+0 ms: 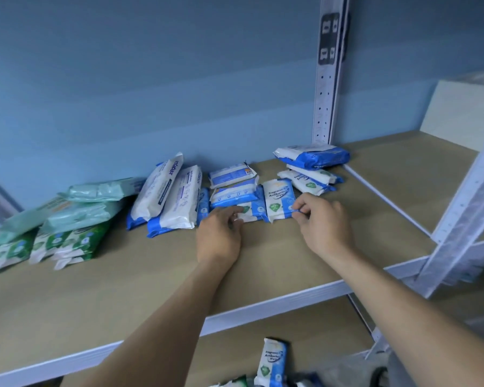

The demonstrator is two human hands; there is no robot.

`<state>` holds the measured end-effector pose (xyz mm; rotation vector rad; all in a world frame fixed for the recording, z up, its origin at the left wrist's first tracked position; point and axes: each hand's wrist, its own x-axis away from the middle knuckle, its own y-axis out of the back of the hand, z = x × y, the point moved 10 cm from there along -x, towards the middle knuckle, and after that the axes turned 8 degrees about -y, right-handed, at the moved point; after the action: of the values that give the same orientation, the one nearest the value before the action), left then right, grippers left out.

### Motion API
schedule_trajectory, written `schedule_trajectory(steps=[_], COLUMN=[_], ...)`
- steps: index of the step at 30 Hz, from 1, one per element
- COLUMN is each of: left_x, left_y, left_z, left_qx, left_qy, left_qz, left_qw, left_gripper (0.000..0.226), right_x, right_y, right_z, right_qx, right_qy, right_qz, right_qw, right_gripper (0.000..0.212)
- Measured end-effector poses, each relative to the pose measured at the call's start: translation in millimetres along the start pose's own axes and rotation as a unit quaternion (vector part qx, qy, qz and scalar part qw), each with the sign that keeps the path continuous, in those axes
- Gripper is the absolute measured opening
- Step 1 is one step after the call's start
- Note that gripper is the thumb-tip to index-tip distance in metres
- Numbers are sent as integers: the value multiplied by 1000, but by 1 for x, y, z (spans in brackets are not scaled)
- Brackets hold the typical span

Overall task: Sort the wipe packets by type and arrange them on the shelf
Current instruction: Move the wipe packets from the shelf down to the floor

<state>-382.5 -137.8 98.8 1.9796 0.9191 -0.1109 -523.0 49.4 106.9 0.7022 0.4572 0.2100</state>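
Our forearms come in closest, and just under them a spare packet [274, 358], blue and white, waits on the lower shelf. Up on the shelf [263, 263] we are working on, the packet in hand [277, 201] shows its white face, blue foot and green badge to us. Our right grip [324, 222] is clamped on its lower right corner, thumb against fingers. Our left grip [220, 236] lies to the left, fingers curled onto the near edge of the neighbour packet [252, 212], which has the same print. We cannot tell whether it pinches that edge or only steadies it.

To do this well, we judge we should slide the held packet left until its side meets the neighbour, label the same way round. The left grip braces the row so the small blue packets [232, 188] piled behind stay put.

Further right, a loose pile [310, 180] of the same kind lies under a bigger blue pack [313, 157] by the post [326, 93]. Tall white packs [168, 196] lean to the left, with green packs [67, 238] beyond them.
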Motion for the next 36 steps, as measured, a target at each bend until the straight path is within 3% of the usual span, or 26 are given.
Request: schedule_trajectory(steps=[8, 18, 25, 32, 36], left_x=[47, 105, 124, 125, 117], left_y=[21, 46, 67, 73, 57], left_z=[-12, -11, -8, -18, -27], left_qx=[-22, 40, 35, -6, -28], left_qy=[-9, 12, 24, 34, 35], left_qz=[22, 58, 56, 21, 27], left_qw=[999, 997, 998, 999, 999], left_gripper=[31, 32, 30, 18, 41], right_x=[50, 104, 108, 108, 107], right_y=[23, 48, 76, 75, 61], right_z=[5, 10, -20, -3, 11], right_qx=[-8, -6, 20, 36, 36], right_qy=[-12, 3, -52, -21, -17], right_qz=[60, 128, 92, 65, 85], right_qw=[998, 992, 994, 997, 996], right_gripper=[7, 12, 22, 19, 36])
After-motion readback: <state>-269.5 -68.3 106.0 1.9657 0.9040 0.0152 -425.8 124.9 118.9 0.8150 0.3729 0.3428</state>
